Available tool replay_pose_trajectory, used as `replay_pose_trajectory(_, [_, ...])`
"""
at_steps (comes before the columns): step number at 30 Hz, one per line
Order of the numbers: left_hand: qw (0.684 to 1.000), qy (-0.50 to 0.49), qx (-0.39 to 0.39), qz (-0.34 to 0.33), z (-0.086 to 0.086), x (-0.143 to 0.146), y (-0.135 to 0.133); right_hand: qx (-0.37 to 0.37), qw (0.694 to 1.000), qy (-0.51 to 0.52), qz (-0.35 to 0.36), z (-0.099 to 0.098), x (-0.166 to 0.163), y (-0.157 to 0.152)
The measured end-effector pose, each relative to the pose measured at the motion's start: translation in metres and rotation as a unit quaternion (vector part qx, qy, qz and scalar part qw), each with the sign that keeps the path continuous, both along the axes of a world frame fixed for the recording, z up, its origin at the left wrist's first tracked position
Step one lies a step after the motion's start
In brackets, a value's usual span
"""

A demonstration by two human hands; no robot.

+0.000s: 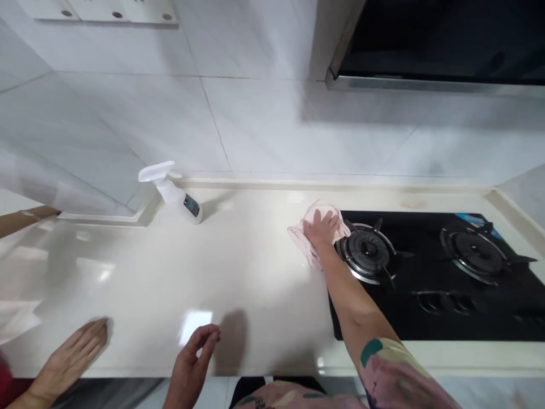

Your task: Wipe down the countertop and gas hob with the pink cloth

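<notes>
We see our right hand laid flat, fingers spread, on a pale pink cloth, pressing it down rather than gripping it. The cloth lies on the cream bench right at the left edge of the black gas hob, just beside the nearer burner; a second burner sits further right. Our left hand hovers over the front edge of the bench with its fingers loosely curled and nothing in it, well apart from the right. Further left, another person's hand rests flat on the bench, and a forearm shows at the left edge. A white spray bottle leans at the back of the bench near the tiled wall; it carries a small dark label, but we cannot read any writing on it. A blue sticker at the hob's far edge is also too small to read. A dark range hood hangs above the hob.
</notes>
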State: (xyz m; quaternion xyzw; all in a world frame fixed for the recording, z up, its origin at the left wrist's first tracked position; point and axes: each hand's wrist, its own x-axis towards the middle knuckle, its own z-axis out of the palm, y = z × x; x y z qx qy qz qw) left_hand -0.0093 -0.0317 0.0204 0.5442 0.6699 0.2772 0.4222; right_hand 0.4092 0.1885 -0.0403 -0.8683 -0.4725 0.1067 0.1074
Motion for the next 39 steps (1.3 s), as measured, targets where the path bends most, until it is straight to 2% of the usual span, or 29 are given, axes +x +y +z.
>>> replay_pose_trajectory(2, [1.000, 0.000, -0.001, -0.014, -0.003, 0.004, 0.002, -0.028, 0.999, -0.016, 0.033, -0.002, -0.012, -0.024])
replay_pose_trajectory(4, [0.999, -0.002, -0.004, -0.037, -0.005, 0.011, 0.008, -0.024, 0.995, -0.028, 0.091, -0.005, -0.027, -0.066])
replay_pose_trajectory(7, [0.997, 0.000, -0.002, -0.081, -0.004, 0.026, 0.024, 0.037, 0.981, -0.045, 0.187, -0.016, -0.045, -0.154])
replay_pose_trajectory(9, [0.994, 0.006, 0.003, -0.110, -0.001, 0.037, 0.036, 0.075, 0.968, -0.057, 0.234, -0.025, -0.043, -0.214])
replay_pose_trajectory(11, [0.991, 0.013, 0.003, -0.134, 0.003, 0.047, 0.046, 0.097, 0.964, -0.069, 0.239, -0.034, -0.024, -0.268])
replay_pose_trajectory(14, [0.986, 0.020, 0.002, -0.163, 0.008, 0.060, 0.052, 0.125, 0.970, -0.103, 0.180, -0.044, 0.032, -0.330])
replay_pose_trajectory(18, [0.981, 0.022, -0.005, -0.194, 0.009, 0.068, 0.049, 0.135, 0.977, -0.137, 0.087, -0.053, 0.108, -0.378])
replay_pose_trajectory(21, [0.979, 0.022, -0.004, -0.201, 0.005, 0.069, 0.040, 0.124, 0.979, -0.164, 0.007, -0.057, 0.116, -0.383])
replay_pose_trajectory(23, [0.979, 0.023, 0.008, -0.201, 0.002, 0.067, 0.033, 0.117, 0.977, -0.174, 0.029, -0.059, 0.091, -0.376])
replay_pose_trajectory(26, [0.983, 0.024, 0.025, -0.181, -0.003, 0.060, 0.020, 0.122, 0.966, -0.153, 0.169, -0.055, 0.027, -0.361])
replay_pose_trajectory(29, [0.989, 0.019, 0.029, -0.143, -0.006, 0.046, 0.004, 0.113, 0.931, -0.102, 0.331, -0.046, -0.041, -0.345])
replay_pose_trajectory(32, [0.993, 0.019, 0.031, -0.112, -0.009, 0.028, -0.013, 0.102, 0.901, -0.066, 0.416, -0.041, -0.095, -0.322])
replay_pose_trajectory(35, [0.996, 0.017, 0.029, -0.087, -0.011, 0.011, -0.025, 0.098, 0.905, -0.058, 0.410, -0.046, -0.121, -0.286])
replay_pose_trajectory(37, [0.997, 0.013, 0.028, -0.077, -0.012, 0.000, -0.028, 0.090, 0.917, -0.059, 0.384, -0.053, -0.118, -0.250])
replay_pose_trajectory(39, [0.997, 0.007, 0.024, -0.071, -0.010, -0.014, -0.028, 0.069, 0.937, -0.064, 0.337, -0.061, -0.100, -0.203])
